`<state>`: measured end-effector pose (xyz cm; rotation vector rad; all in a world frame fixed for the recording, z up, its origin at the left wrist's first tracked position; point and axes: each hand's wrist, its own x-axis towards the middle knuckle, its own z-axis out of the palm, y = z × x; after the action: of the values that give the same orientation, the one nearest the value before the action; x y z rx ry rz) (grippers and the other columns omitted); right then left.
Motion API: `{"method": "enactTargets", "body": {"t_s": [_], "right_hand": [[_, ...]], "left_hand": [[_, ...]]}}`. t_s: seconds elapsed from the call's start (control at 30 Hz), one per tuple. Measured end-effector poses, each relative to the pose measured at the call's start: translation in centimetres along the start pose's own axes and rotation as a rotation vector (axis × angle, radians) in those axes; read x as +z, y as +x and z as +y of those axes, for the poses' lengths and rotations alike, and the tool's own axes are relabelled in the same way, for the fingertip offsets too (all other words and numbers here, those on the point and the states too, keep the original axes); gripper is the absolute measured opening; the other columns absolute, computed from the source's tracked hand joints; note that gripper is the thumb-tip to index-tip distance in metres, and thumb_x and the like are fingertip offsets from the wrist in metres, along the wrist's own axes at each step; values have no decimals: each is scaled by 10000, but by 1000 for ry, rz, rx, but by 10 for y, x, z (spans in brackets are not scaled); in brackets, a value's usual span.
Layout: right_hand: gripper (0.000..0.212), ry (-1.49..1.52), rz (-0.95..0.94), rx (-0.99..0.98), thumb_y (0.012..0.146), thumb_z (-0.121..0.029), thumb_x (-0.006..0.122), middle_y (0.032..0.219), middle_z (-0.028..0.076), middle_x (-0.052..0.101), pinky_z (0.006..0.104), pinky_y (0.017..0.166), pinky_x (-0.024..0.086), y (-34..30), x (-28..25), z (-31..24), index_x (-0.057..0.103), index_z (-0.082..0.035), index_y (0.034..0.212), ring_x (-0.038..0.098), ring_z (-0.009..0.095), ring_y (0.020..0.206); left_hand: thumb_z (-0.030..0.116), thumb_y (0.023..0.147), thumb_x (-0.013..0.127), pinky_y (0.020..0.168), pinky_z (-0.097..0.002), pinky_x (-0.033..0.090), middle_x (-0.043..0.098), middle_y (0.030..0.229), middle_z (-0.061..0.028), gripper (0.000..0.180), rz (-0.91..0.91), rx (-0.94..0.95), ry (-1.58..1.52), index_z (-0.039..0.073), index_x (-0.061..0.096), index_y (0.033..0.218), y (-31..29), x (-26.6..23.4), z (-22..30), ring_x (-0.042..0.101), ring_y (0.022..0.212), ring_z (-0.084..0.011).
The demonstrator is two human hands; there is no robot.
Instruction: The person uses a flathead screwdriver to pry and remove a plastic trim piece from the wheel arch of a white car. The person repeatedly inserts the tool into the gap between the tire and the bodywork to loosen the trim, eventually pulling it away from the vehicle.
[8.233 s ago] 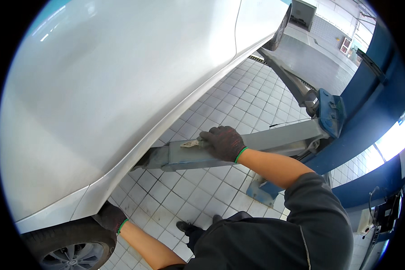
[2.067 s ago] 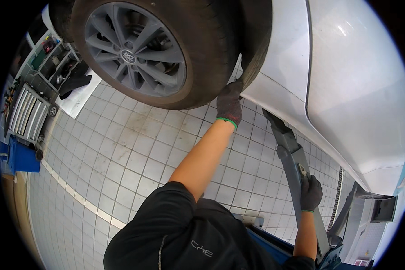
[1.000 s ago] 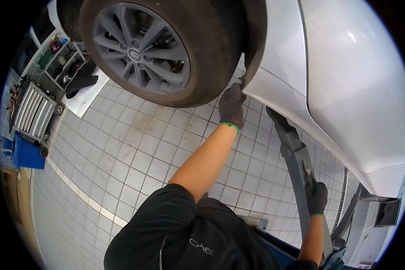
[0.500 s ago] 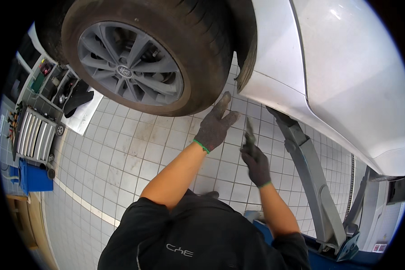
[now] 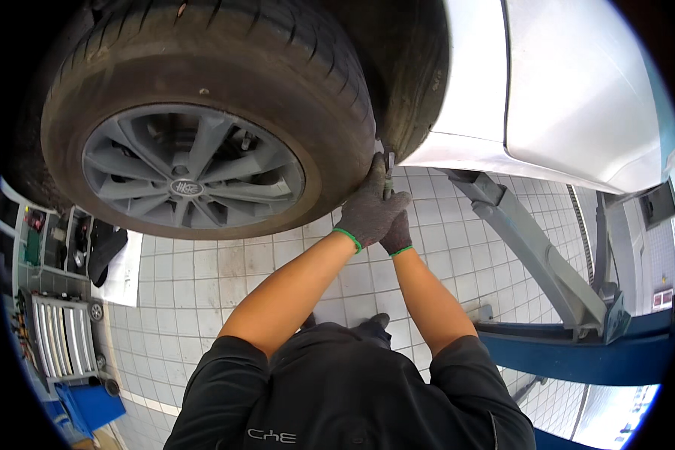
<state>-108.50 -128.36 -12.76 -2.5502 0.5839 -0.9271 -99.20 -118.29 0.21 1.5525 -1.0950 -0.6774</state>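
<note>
Right hand [image 5: 397, 231] grips a slim tool [image 5: 389, 163] beside the tyre [image 5: 336, 150], left hand [image 5: 367, 211] overlapping, its hold unclear

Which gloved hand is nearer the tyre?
The left hand, close beside the tyre; the right hand sits farther right, partly hidden behind the left.

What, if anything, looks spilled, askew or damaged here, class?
Brownish smudges on the pale tiled floor, below the wheel in the picture, look dirtier than the tiles around them; their cause cannot be told. Nothing else clearly stands out.
</note>
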Motion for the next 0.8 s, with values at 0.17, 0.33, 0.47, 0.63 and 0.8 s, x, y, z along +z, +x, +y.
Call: {"method": "enactTargets", "body": {"t_s": [0.17, 0.33, 0.47, 0.63, 0.8], "right_hand": [[427, 171, -29, 55, 926, -210, 621, 1213, 270, 653, 531, 898, 508, 33, 4, -10, 515, -22, 1294, 622, 486, 1114], [465, 328, -83, 232, 927, -227, 609, 1179, 282, 650, 550, 873, 503, 47, 6, 0, 462, -24, 1319, 625, 504, 1067], [497, 420, -110, 338, 928, -241, 600, 1153, 293, 648, 565, 853, 499, 65, 8, 22, 420, -26, 1339, 628, 518, 1029], [538, 416, -133, 329, 930, -258, 588, 1119, 305, 645, 584, 829, 493, 82, 25, 31, 367, -29, 1363, 632, 536, 982], [554, 249, -199, 176, 930, -261, 583, 1078, 304, 647, 583, 818, 501, 84, 27, 31, 344, -38, 1377, 638, 538, 944]], "left_hand": [[373, 887, 677, 1204, -391, 295, 361, 1582, -272, 989, -62, 26, -92, 30, 113, 1623, 8, -1, -20, 341, 1487, -398], [294, 877, 694, 1208, -379, 275, 357, 1577, -238, 1003, 25, 173, -177, 41, 80, 1629, 14, 9, -46, 316, 1487, -344], [156, 866, 718, 1199, -350, 276, 380, 1539, -166, 1011, 10, 195, -217, 26, 62, 1624, 15, 10, -38, 345, 1445, -229], [146, 855, 724, 1161, -373, 336, 468, 1437, -143, 1008, 7, 203, -71, 39, 78, 1620, 18, 6, -42, 432, 1366, -243], [129, 840, 736, 1150, -381, 350, 476, 1415, -136, 1022, 44, 246, 4, 40, 80, 1618, 19, 9, -43, 444, 1343, -243]]}}
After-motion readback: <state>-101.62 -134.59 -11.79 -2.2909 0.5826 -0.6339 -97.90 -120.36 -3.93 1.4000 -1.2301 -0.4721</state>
